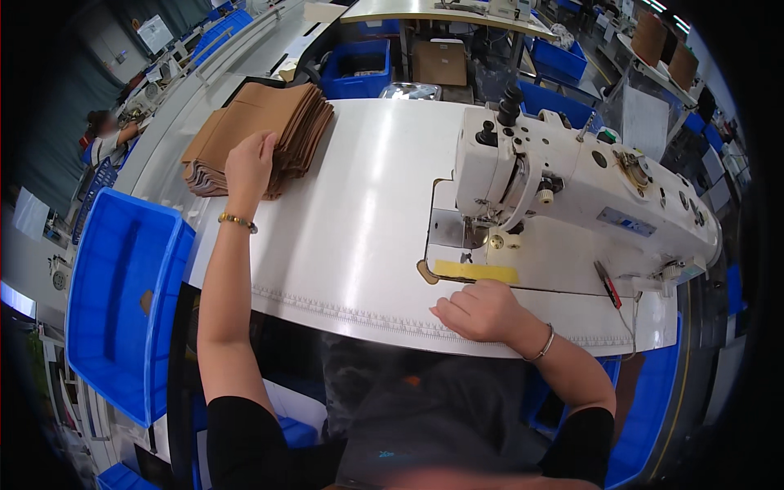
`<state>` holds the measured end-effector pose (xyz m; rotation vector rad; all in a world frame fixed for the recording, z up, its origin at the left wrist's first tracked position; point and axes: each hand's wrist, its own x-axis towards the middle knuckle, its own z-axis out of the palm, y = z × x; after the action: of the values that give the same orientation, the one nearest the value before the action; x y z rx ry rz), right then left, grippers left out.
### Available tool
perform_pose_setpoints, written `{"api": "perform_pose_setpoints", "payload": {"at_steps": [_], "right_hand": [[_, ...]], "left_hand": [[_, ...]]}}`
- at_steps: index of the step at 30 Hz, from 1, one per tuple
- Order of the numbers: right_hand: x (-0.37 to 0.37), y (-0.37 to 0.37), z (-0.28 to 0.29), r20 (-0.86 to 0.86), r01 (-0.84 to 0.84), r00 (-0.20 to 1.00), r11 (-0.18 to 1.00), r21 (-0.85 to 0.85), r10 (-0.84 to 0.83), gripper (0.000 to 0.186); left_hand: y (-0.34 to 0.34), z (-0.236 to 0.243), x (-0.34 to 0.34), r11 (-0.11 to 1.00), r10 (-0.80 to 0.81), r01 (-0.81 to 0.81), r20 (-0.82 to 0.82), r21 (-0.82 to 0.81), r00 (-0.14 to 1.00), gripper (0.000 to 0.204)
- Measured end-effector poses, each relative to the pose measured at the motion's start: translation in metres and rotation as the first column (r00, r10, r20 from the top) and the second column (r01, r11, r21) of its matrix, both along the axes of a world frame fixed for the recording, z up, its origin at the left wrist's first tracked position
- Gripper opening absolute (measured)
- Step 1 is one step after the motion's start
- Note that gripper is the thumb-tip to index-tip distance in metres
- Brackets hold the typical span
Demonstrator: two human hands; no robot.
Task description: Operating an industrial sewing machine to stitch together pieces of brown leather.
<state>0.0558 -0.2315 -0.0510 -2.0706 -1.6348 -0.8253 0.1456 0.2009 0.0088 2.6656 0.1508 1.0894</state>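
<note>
A thick stack of flat brown pieces (pixel 245 118), leather-like and layered, lies at the far left of the white sewing table. My left hand (pixel 250 166) reaches over the near side of this stack, thumb and fingers pinched together; whether a piece is between them cannot be made out. By the table's front edge, my right hand (pixel 480 312) is curled closed, and its palm is hidden. Just beyond it lie a yellow strip (pixel 476 271) and a small brown tab (pixel 426 272). They are in front of the needle area of a white sewing machine (pixel 563 175).
A blue bin (pixel 122 302) stands against the table's left side. Red-handled tweezers or a similar slim tool (pixel 607 284) lie at the right. A printed ruler (pixel 351 313) follows the front edge. Blue crates (pixel 357 69) stand behind the table. Another person (pixel 110 139) sits far left.
</note>
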Motion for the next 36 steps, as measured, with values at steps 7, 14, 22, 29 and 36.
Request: {"api": "perform_pose_setpoints", "payload": {"at_steps": [7, 14, 22, 29, 36], "right_hand": [[0.006, -0.003, -0.017, -0.137, 0.017, 0.990, 1.000, -0.011, -0.018, 0.020], [0.007, 0.001, -0.018, -0.174, 0.006, 0.985, 0.999, 0.042, 0.001, 0.021], [0.005, 0.000, -0.020, -0.163, 0.030, 0.986, 1.000, 0.008, -0.029, 0.017], [0.002, -0.002, -0.007, -0.007, 0.125, 0.992, 0.982, 0.145, -0.125, 0.016], [-0.005, 0.015, -0.009, 0.026, 0.173, 0.985, 0.985, -0.026, -0.172, 0.033]], "left_hand": [[0.003, 0.012, 0.036, 0.971, 0.234, -0.215, -0.231, 0.103, 0.945, 0.030], [0.012, 0.002, 0.041, 0.961, 0.198, -0.170, -0.114, 0.217, 0.974, 0.026], [0.042, 0.065, 0.002, 0.938, 0.121, -0.038, 0.223, -0.345, 0.967, 0.023], [-0.130, 0.053, -0.102, 0.897, -0.411, 0.429, -0.154, 0.107, 0.899, 0.009], [-0.191, -0.031, -0.155, 0.785, -0.532, 0.615, -0.584, -0.068, 0.614, 0.013]]}}
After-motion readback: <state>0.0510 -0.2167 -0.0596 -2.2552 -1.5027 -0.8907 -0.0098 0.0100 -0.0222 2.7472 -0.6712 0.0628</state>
